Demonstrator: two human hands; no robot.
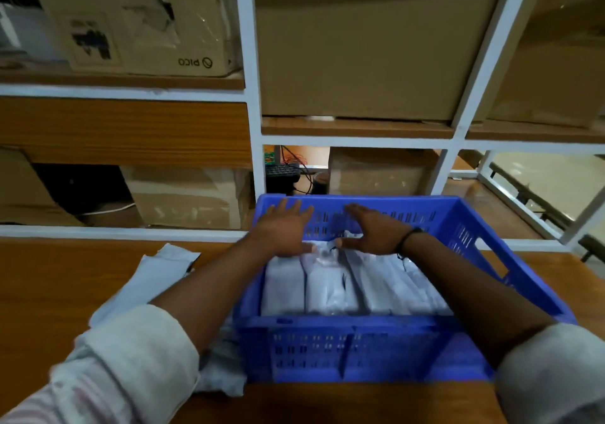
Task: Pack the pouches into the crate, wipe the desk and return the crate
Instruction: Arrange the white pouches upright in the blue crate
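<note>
A blue plastic crate (pixel 360 351) stands on the wooden desk (pixel 49 286) in front of me. Several grey-white pouches (pixel 330 289) lie side by side inside it. My left hand (pixel 283 232) is spread flat over the far left part of the crate, fingers apart, holding nothing. My right hand (pixel 376 230) hovers over the far middle of the crate, fingers apart, just above the pouches' far ends. More grey-white pouches (pixel 154 279) lie on the desk to the left of the crate, partly hidden under my left arm.
A white-framed shelving unit (pixel 252 112) rises right behind the desk, holding cardboard boxes (pixel 357 43). A lower shelf shows a keyboard and cables (pixel 284 169). The desk's right side beyond the crate is narrow.
</note>
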